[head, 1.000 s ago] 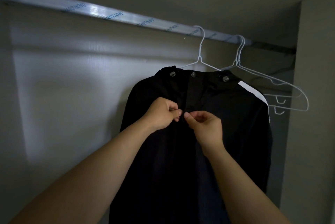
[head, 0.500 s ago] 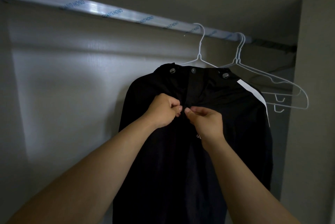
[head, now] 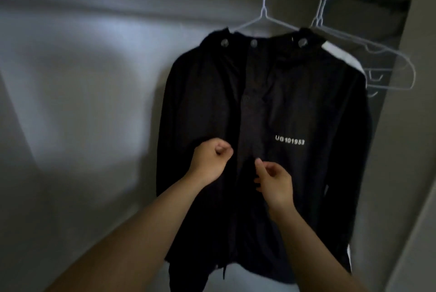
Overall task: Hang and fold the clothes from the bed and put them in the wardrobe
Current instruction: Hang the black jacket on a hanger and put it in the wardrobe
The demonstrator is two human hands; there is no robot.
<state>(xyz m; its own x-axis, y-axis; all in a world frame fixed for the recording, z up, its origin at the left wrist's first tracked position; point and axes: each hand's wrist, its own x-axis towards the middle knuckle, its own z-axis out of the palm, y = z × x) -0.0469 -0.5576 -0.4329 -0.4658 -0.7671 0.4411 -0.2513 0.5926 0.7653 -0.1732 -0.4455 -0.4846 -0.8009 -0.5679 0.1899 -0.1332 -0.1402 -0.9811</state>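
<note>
A black hooded jacket (head: 295,107) with white chest lettering and a white shoulder stripe hangs on a white wire hanger (head: 265,8) inside the wardrobe. My left hand (head: 211,158) is curled into a fist at the jacket's left front edge, below chest height, and seems to pinch the fabric there. My right hand (head: 274,182) hovers just right of the front placket with its fingers loosely bent and the forefinger raised, holding nothing that I can see. The picture is dim and blurred.
Empty white wire hangers (head: 377,55) hang on the rail to the right of the jacket. The wardrobe's side wall (head: 405,150) stands close on the right. The pale back panel (head: 82,102) stretches to the left.
Both hands have moved down the jacket's front from near the collar to below the chest lettering. The right hand has let go of the fabric. My view has tilted downward.
</note>
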